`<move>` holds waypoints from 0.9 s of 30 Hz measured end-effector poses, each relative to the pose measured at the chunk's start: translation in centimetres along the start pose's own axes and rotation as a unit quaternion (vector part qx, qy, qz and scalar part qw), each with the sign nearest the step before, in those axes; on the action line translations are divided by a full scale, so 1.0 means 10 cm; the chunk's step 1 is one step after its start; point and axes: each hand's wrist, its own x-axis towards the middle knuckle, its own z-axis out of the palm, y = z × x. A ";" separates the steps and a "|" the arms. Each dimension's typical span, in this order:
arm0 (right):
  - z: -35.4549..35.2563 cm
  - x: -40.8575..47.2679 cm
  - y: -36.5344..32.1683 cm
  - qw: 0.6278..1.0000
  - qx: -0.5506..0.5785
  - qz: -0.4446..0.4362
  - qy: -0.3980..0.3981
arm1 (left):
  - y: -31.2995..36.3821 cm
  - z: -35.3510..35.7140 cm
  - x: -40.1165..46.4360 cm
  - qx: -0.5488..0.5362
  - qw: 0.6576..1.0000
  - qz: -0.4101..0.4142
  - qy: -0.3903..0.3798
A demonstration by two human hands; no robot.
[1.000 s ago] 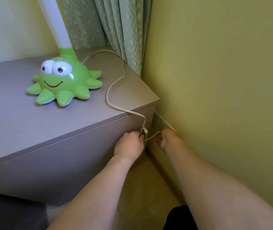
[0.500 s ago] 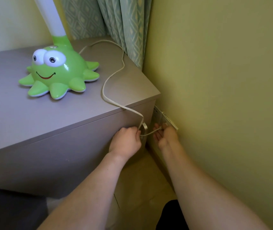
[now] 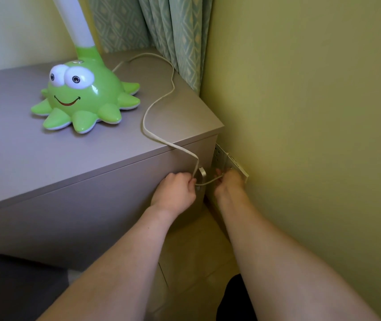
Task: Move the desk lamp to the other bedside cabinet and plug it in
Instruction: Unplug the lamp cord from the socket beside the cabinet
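Note:
The desk lamp [image 3: 85, 96], a green octopus base with a white stem, stands on the grey bedside cabinet [image 3: 46, 163]. Its white cord [image 3: 159, 103] loops across the top and drops over the front right corner. My left hand [image 3: 175, 193] pinches the cord in front of the cabinet face, beside a metal handle [image 3: 202, 176]. My right hand [image 3: 230, 184] grips the cord's end at the wall socket [image 3: 231, 162] low on the green wall. The plug is hidden under my fingers.
A patterned teal curtain [image 3: 173, 38] hangs behind the cabinet's back right corner. The green wall [image 3: 312, 112] fills the right side. Only a narrow gap separates cabinet and wall. Beige floor tiles [image 3: 198, 256] lie below, with something dark [image 3: 233, 300] at the bottom.
Both hands have stayed at the socket and the cord. My right hand has shifted slightly against the socket plate. The lamp and cord loop have not moved on the cabinet.

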 end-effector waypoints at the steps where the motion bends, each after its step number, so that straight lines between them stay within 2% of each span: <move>1: 0.00 -0.06 0.02 1.000 0.025 0.009 -0.016 | -0.01 -0.01 0.00 -0.003 1.000 -0.003 -0.001; 6: -0.10 0.00 0.02 0.996 -0.078 -0.032 -0.008 | -0.03 0.02 0.01 -0.012 1.000 0.004 -0.005; 9: -0.18 0.03 -0.04 0.995 -0.060 0.015 -0.080 | -0.05 0.03 0.01 -0.007 1.000 0.003 -0.002; 10: -0.18 0.02 -0.03 0.994 -0.065 0.010 -0.082 | -0.05 0.02 0.01 -0.005 1.000 0.004 -0.003; 13: -0.13 -0.01 -0.01 0.996 -0.079 -0.029 -0.034 | -0.04 -0.01 0.00 -0.008 1.000 0.003 -0.011; 17: -0.17 0.06 -0.03 0.990 -0.094 0.017 -0.102 | -0.05 -0.02 -0.01 -0.010 1.000 0.004 -0.006; 20: -0.14 0.13 -0.02 0.990 -0.124 -0.002 -0.059 | -0.04 -0.01 -0.01 -0.007 1.000 0.003 0.002; 22: -0.06 0.06 -0.03 0.994 -0.099 -0.013 -0.033 | -0.03 -0.01 -0.01 -0.010 1.000 -0.002 0.003; 27: -0.14 0.02 -0.04 0.992 -0.109 0.011 -0.062 | -0.03 -0.01 -0.01 -0.008 1.000 -0.006 0.012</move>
